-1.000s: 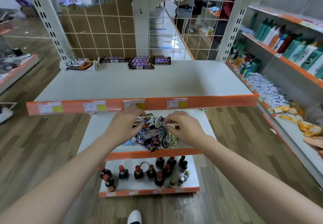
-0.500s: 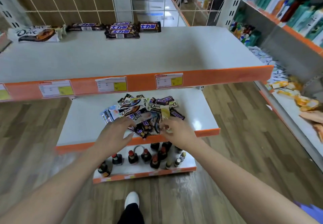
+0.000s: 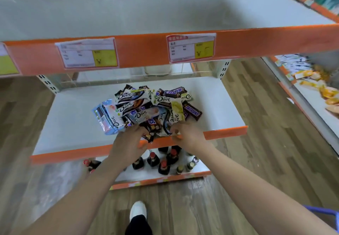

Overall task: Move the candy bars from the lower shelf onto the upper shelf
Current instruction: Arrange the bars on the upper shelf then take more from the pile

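Both hands have pulled back to the near edge of the candy pile (image 3: 146,110) at frame centre: the left hand (image 3: 128,143) pinches a dark Snickers bar (image 3: 152,130); whether the right hand (image 3: 189,135) grips a Dove wrapper is unclear. The pile stays on the lower shelf (image 3: 73,124); the upper shelf (image 3: 165,11), holding a few bars at top, awaits this load.

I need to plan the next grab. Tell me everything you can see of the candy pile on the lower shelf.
The candy pile is a loose, overlapping heap of glossy wrappers: white and pale blue Dove packs and dark brown Snickers bars. It lies on the white lower shelf, towards its orange front edge. The left hand and right hand reach its near edge.
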